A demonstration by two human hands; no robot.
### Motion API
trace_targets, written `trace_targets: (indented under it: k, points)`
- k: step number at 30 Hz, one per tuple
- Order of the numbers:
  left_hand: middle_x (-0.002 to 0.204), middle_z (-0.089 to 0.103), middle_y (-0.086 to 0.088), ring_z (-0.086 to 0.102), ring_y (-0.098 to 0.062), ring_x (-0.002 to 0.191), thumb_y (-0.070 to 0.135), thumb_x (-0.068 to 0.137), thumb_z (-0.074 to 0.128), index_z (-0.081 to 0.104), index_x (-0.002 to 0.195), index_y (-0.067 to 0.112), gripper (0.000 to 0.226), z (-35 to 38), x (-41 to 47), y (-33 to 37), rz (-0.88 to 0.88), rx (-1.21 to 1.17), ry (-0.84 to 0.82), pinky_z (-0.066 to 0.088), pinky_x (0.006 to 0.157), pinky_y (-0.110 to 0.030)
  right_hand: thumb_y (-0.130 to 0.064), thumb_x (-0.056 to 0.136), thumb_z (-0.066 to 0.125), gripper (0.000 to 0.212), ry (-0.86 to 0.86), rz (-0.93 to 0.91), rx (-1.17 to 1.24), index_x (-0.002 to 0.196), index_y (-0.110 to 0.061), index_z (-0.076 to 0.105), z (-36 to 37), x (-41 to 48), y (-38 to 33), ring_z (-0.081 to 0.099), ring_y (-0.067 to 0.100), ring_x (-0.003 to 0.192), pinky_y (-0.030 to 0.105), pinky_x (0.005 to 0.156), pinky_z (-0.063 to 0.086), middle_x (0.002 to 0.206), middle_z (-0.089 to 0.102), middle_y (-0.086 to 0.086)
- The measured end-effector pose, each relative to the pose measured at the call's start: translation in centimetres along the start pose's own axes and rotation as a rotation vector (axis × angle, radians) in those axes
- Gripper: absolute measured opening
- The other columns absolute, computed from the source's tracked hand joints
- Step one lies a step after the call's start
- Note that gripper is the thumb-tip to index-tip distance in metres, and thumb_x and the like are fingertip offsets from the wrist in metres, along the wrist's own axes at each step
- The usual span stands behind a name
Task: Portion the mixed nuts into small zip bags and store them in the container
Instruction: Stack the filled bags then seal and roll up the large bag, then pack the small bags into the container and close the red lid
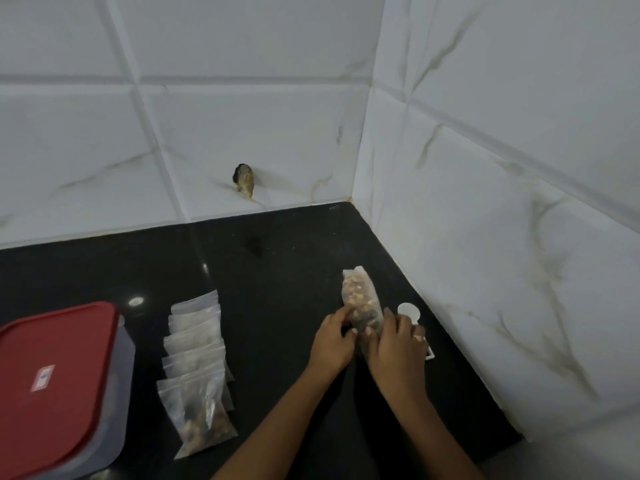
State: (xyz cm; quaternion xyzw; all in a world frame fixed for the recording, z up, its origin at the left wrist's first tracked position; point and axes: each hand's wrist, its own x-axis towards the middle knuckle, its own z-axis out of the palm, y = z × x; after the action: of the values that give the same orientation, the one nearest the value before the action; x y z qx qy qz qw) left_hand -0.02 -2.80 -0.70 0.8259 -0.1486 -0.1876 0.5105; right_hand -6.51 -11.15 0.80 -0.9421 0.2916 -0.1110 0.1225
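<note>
You have both hands on the nut bag (361,296), over the right part of the dark surface (277,271), near the tiled wall (485,271). Your left hand (332,341) curls its fingers round the bag's lower left side. Your right hand (398,348) grips the lower right side. Nuts show through the bag almost to its far end. The picture is soft here, so I cannot tell whether you are pressing it closed or only steadying it.

A row of filled, overlapping zip bags (195,348) lies well apart to the left. Beyond them sits the container (124,362), its red lid (69,341) on. A white round piece (408,310) shows just behind your right hand.

I judge the portioning step to be nearly over. Next you need the lid off and the bags moved across into the container.
</note>
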Motion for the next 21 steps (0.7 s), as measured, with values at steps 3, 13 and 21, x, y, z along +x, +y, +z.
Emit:
trace_targets:
  k: [3,13,21]
  points:
    - [0.126,0.051,-0.003,0.049,-0.012,0.118,0.012,0.092,0.05,0.049,0.131,0.017,0.04,-2.2,-1.2,0.7,0.009,0.071,0.101,0.034,0.094,-0.015,-0.022,0.087,0.058,0.03,0.021,-0.019,0.098,0.112,-0.006,0.059,-0.6,-0.5,-2.0,0.051,0.038,0.106,0.048,0.087,0.04,0.116,0.057,0.018]
    - [0.113,0.056,-0.004,0.051,-0.009,0.102,0.012,0.092,0.053,0.061,0.114,0.008,0.024,-19.7,-7.8,0.0,0.272,0.275,0.352,0.031,0.086,-0.01,-0.019,0.094,0.047,0.027,-0.177,-0.257,0.493,0.12,-0.018,0.055,-0.6,-5.1,-14.8,0.043,0.022,0.117,0.035,0.099,0.031,0.123,0.051,0.001]
    - [0.134,0.046,0.003,0.039,-0.011,0.125,0.011,0.093,0.05,0.048,0.132,0.016,0.039,-34.5,-15.9,-7.1,0.141,0.323,0.612,0.028,0.1,-0.022,-0.027,0.095,0.048,0.034,-0.452,-0.189,0.86,0.126,-0.016,0.052,0.6,-9.8,-25.6,0.05,0.004,0.101,0.017,0.084,0.04,0.122,0.048,-0.003]
